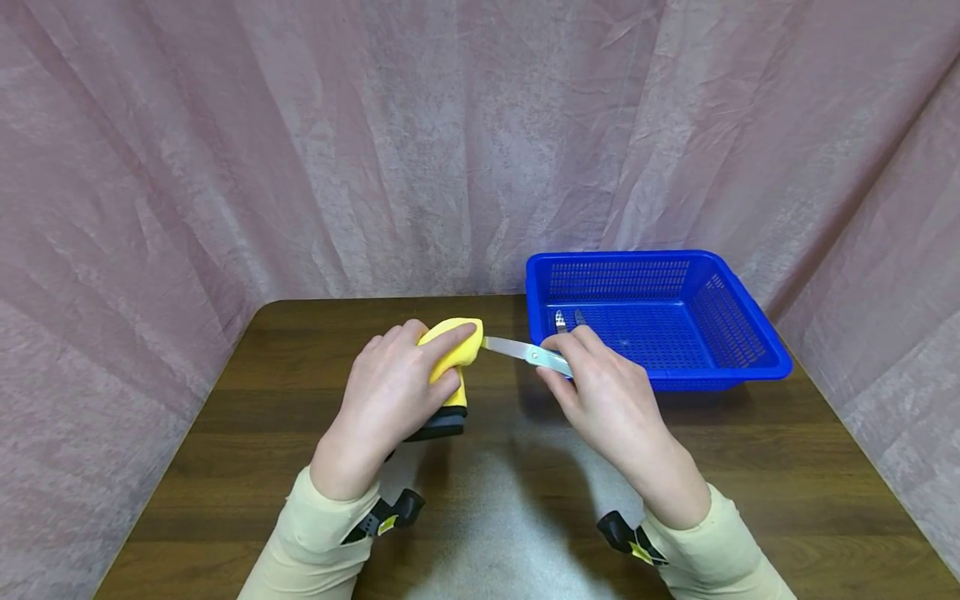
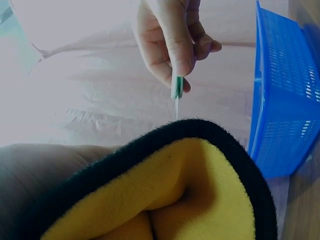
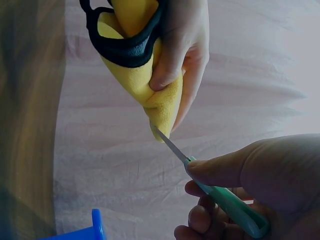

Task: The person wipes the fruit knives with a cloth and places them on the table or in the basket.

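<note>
A yellow cloth (image 1: 468, 352) with a black edge and a grey side is bunched in my left hand (image 1: 390, 379). Thumb and fingers pinch it, and its loose end hangs below. My right hand (image 1: 611, 396) grips the green handle of a small knife (image 3: 232, 205), which looks like a folding one with its blade out. The blade (image 1: 510, 346) points left, its tip tucked against or into a fold of the cloth (image 3: 165, 107). That tip is hidden by the fabric. The left wrist view shows mostly the cloth's open folds (image 2: 215, 180).
A blue plastic basket (image 1: 660, 255) stands at the back right of the wooden table (image 1: 262, 408). Two metal utensil ends (image 1: 561, 322) show inside its left side. Pink curtains (image 1: 420, 150) hang behind the table and along its sides.
</note>
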Available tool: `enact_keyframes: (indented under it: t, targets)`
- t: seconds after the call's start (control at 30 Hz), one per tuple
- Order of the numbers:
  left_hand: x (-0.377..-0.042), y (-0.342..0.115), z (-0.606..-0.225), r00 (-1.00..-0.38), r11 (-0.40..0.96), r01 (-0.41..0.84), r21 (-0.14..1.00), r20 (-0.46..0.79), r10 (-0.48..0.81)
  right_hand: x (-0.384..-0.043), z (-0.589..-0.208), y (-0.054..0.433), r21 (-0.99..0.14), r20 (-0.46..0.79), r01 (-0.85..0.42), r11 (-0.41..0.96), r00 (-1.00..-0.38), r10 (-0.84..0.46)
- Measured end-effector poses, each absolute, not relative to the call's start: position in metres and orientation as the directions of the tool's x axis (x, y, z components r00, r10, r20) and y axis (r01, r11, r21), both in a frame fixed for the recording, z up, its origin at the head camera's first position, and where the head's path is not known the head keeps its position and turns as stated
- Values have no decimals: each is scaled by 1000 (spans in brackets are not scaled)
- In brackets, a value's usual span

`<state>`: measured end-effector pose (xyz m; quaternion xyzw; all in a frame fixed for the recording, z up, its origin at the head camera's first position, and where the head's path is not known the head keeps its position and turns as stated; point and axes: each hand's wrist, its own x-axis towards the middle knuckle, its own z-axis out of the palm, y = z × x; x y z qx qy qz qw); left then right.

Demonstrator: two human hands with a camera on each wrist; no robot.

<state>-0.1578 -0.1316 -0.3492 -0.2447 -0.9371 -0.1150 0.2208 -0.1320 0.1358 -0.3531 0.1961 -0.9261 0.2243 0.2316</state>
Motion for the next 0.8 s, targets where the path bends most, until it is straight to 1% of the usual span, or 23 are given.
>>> enact_keyframes:
  t: [0.23,0.4,0.6,0.8]
  targets:
    - [-161,-137,-349,-797,865,487,120,466,384,-132,-353,136,-323,525,-468,823,-812,-256]
    - [-162,-141,-348,-795,869,480,124,480,371,-132,-353,137,-319,530,-469,824,-809,-255]
    - [-160,-140,-347,-777,861,491,130,513,366,-132,-353,137,-317,533,-467,825,-808,-252]
    - [-156,-131,-346,-749,845,524,111,533,394,-132,-353,137,-321,524,-460,828,-815,-250]
